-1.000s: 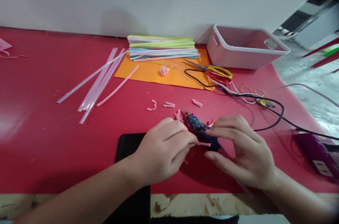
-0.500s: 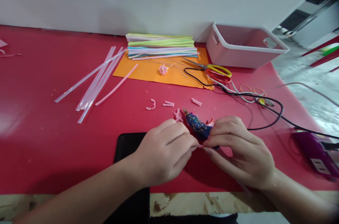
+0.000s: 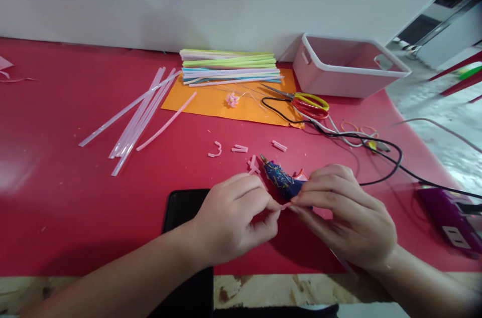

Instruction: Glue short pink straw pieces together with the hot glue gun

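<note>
My left hand (image 3: 235, 215) and my right hand (image 3: 348, 212) meet near the table's front edge, fingertips pinched together on a small pink straw piece (image 3: 285, 204). Just behind the fingers lies a dark blue glue gun (image 3: 280, 181), nozzle pointing up-left, with its black cord (image 3: 380, 145) running off to the right. Several short pink straw bits (image 3: 240, 148) lie on the red table (image 3: 56, 192) beyond the hands.
Clear glue sticks (image 3: 139, 117) lie at the left. Coloured straws (image 3: 229, 66) are stacked on an orange sheet (image 3: 211, 102), with a tiny pink flower (image 3: 232, 100) and red scissors (image 3: 311, 104). A white bin (image 3: 348, 64) stands back right, a purple power strip (image 3: 450, 215) right, a black phone (image 3: 181, 207) under my left wrist.
My two hands have drawn together; the right fingers closed onto the pink piece that the left hand pinches. The left fingers have shifted slightly on it.
</note>
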